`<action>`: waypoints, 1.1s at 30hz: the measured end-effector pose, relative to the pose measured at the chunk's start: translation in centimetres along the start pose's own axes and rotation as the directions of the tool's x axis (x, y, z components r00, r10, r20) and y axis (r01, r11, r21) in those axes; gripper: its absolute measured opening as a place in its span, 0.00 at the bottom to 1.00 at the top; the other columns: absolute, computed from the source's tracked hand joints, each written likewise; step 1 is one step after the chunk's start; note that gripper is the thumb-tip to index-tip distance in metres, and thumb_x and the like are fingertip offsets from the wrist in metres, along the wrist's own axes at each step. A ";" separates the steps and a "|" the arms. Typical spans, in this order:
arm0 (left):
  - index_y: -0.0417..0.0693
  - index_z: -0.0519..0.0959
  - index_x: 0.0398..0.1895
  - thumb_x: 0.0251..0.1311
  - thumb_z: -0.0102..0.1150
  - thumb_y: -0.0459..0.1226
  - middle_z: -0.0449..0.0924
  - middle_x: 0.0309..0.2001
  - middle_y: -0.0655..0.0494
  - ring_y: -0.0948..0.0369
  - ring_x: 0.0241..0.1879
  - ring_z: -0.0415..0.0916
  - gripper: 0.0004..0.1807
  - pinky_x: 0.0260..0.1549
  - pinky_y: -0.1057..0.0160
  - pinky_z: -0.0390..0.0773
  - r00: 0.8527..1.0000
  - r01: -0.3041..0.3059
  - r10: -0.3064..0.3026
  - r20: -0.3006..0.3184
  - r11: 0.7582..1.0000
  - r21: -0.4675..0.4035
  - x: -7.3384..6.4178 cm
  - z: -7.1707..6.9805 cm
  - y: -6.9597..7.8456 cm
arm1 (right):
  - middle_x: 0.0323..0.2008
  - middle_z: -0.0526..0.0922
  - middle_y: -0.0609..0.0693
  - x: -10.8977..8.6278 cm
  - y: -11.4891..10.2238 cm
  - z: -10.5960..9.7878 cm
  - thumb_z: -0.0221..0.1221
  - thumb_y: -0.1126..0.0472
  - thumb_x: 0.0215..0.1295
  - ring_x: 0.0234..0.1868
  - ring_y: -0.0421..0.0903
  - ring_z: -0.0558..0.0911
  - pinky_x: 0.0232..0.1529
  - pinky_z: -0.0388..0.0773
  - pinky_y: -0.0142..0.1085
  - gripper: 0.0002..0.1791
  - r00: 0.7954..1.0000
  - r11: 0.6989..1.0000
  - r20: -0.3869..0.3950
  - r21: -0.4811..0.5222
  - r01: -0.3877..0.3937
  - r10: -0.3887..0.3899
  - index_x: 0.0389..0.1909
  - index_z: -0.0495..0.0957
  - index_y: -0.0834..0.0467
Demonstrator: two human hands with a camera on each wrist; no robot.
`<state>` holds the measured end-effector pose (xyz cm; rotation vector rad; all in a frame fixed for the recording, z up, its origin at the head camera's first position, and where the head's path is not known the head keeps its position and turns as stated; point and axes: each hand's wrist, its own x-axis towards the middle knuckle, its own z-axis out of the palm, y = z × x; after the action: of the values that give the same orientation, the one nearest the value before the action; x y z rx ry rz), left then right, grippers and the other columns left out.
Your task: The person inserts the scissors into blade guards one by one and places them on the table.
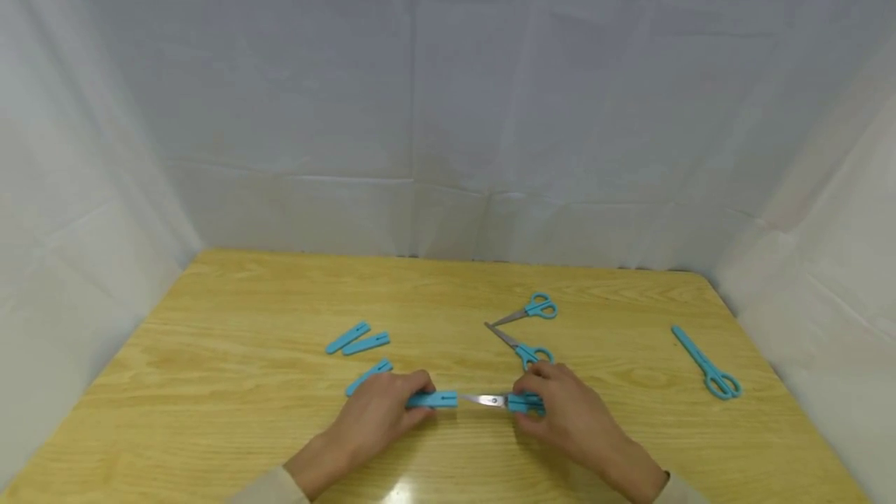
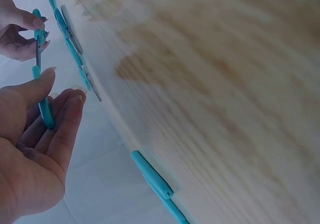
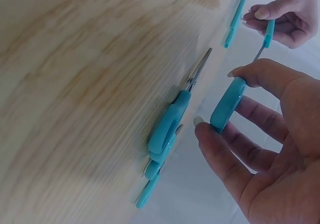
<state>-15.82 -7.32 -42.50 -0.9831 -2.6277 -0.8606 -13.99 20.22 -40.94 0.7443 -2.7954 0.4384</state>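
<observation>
Near the table's front, my left hand (image 1: 378,407) pinches a blue scissors cover (image 1: 442,400) between thumb and fingers, its slotted mouth facing right. Opposite it, my right hand (image 1: 572,411) grips the blue handles (image 1: 521,403) of a pair of scissors whose closed blades (image 1: 490,400) point left. The blade tip meets the cover's mouth; whether it is just inside, I cannot tell. In the left wrist view the cover (image 2: 45,111) lies between thumb and fingers, held above the table. The right wrist view shows fingertips around the handle loops (image 3: 228,103).
Loose blue covers lie left of centre: two together (image 1: 348,337) and another cover (image 1: 371,375) beside my left hand. Behind my right hand lie two bare-bladed scissors, the far pair (image 1: 541,307) and the near pair (image 1: 532,353). Covered scissors (image 1: 702,360) rest at the table's right.
</observation>
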 end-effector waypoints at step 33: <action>0.52 0.78 0.27 0.47 0.73 0.40 0.79 0.22 0.65 0.71 0.19 0.70 0.11 0.18 0.71 0.68 1.000 -0.022 0.020 0.014 0.992 0.124 0.7 0.9 1.4 | 0.38 0.79 0.44 1.9 -2.3 0.7 0.69 0.55 0.52 0.36 0.42 0.75 0.34 0.76 0.32 0.12 0.994 0.994 0.067 -0.068 0.090 -0.086 0.37 0.85 0.53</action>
<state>-15.43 -5.56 -42.26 -0.9854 -2.6404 -0.6784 -14.48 17.22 -40.48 0.8760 -2.8069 0.3031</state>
